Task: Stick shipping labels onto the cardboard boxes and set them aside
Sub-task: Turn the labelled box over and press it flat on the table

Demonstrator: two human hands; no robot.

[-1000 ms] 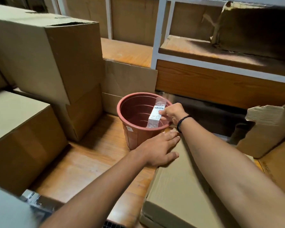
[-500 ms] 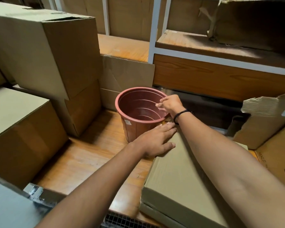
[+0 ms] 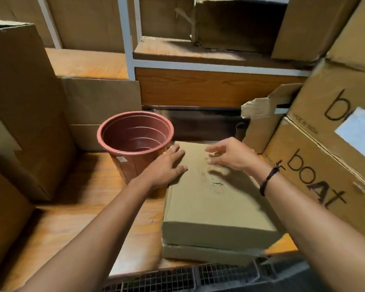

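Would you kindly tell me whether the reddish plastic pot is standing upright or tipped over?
Upright: the plastic pot stands on its base on the wooden tabletop, open rim facing up.

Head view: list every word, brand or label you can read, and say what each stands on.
"boAt": on the lower right box.
"MADE IN INDIA", faint: on the box above it, near its lower edge.
"b": same upper box, the rest covered by a white label.
White label: no text readable.
Sticker on the pot: too small.
Marks on the flat box: blurred.
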